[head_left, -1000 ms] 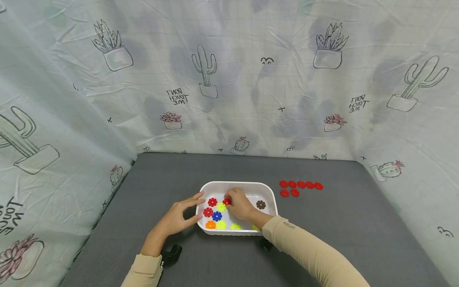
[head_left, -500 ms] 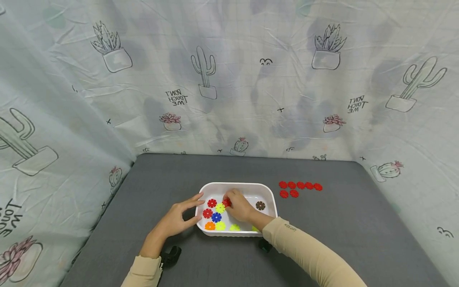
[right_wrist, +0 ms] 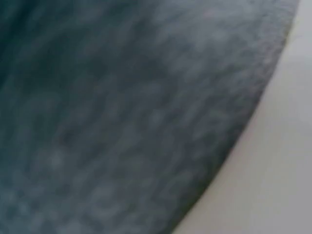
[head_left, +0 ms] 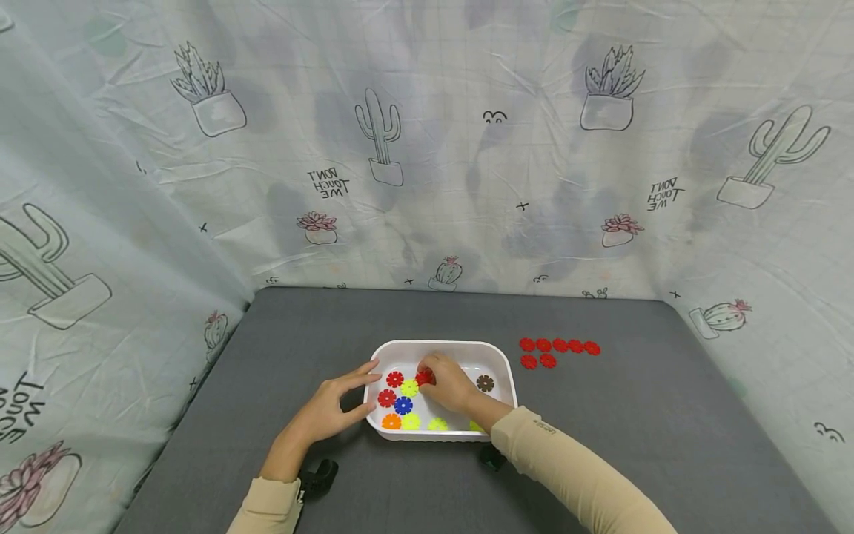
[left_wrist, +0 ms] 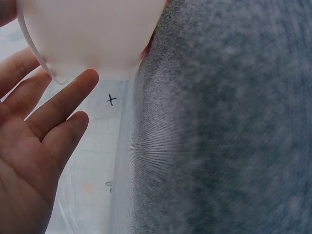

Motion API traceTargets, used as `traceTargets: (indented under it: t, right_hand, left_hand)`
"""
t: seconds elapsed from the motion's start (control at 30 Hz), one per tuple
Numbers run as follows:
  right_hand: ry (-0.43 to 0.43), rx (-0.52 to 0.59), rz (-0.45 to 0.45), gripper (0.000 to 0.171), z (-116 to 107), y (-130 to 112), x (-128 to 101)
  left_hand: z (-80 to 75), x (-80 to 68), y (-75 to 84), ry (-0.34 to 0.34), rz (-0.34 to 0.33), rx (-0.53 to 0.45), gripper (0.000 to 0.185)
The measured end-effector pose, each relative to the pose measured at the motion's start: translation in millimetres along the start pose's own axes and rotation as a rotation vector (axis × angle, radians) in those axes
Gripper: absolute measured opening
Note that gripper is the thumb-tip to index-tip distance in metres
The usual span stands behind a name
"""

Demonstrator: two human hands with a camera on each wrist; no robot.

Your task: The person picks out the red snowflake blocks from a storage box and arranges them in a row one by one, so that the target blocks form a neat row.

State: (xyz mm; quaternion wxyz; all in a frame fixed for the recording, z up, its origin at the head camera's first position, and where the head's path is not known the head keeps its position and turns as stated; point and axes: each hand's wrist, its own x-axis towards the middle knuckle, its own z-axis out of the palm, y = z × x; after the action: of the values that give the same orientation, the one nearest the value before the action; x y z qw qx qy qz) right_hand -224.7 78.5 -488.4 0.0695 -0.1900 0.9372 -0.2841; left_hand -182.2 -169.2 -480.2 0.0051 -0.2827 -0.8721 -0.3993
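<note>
Right hand [head_left: 445, 386] reaches into the white tray [head_left: 497, 354], fingertips pinching a red disc [head_left: 423, 377] lying just leftward under them; left hand [head_left: 327, 409], fingers spread, steadies the tray's left wall

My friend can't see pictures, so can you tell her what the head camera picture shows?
A person's right hand pinches a red flower-shaped piece inside a white tray of colourful pieces, while the left hand rests open against the tray's left side. The tray sits on a grey table; seven red pieces lie to its right, and a cactus-print cloth hangs behind.
</note>
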Motion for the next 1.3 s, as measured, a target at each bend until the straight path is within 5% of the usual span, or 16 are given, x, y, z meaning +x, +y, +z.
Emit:
traceTargets:
  t: [0.23, 0.7, 1.3]
  right_hand:
    - [-0.023, 0.130, 0.088, 0.025, -4, 0, -1]
    - [-0.064, 0.222, 0.160, 0.028, -17, -3, -7]
    - [0.073, 0.378, 0.123, 0.031, -54, 7, -24]
  left_hand:
    - [-0.1, 0.4, 0.3, 0.002, 0.003, 0.001, 0.045]
    - [1.8, -0.3, -1.8, -0.004, -0.009, 0.007, 0.045]
    - [1.0, 0.7, -0.5, 0.019, 0.023, 0.027, 0.046]
